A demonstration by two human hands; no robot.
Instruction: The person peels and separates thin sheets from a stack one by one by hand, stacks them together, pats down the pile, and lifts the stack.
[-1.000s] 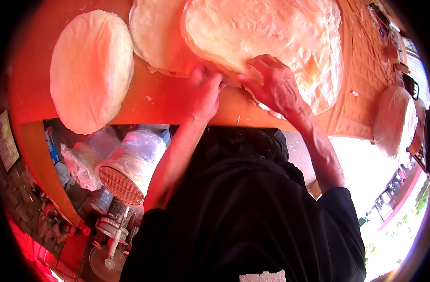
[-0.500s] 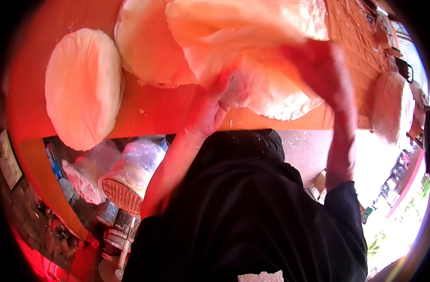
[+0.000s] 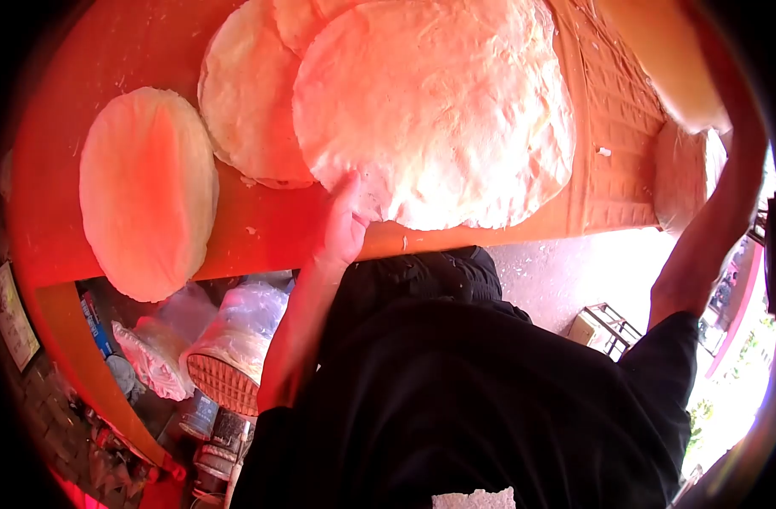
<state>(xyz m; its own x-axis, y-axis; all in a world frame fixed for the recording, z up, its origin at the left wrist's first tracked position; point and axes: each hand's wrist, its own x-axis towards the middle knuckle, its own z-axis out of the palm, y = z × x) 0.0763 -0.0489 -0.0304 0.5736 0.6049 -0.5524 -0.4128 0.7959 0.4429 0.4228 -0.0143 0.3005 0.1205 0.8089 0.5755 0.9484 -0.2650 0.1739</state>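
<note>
A broad stack of thin round flatbreads [image 3: 430, 102] lies at the front edge of the orange table. My left hand [image 3: 350, 222] is closed at the stack's lower left edge, thumb on top and the other fingers partly hidden. Far to the right, my right hand [image 3: 731, 110] is stretched out and dark in shadow, its fingers mostly out of sight. From it hangs a single flatbread sheet [image 3: 659, 55], blurred, above a wrapped round stack [image 3: 683, 174] at the table's right end.
More flatbreads [image 3: 252, 93] lie behind and left of the main stack, and an oval-looking pile [image 3: 148, 195] sits farther left. The orange table [image 3: 269, 225] has a ribbed cover [image 3: 613, 161] on its right. Below are plastic-wrapped bundles [image 3: 235, 339] and a small metal-framed box [image 3: 604, 331].
My right hand has swung from over the stack to the far right, carrying a flatbread sheet. My left hand has stayed near the stack's edge, shifting slightly left. The top bread now lies flatter.
</note>
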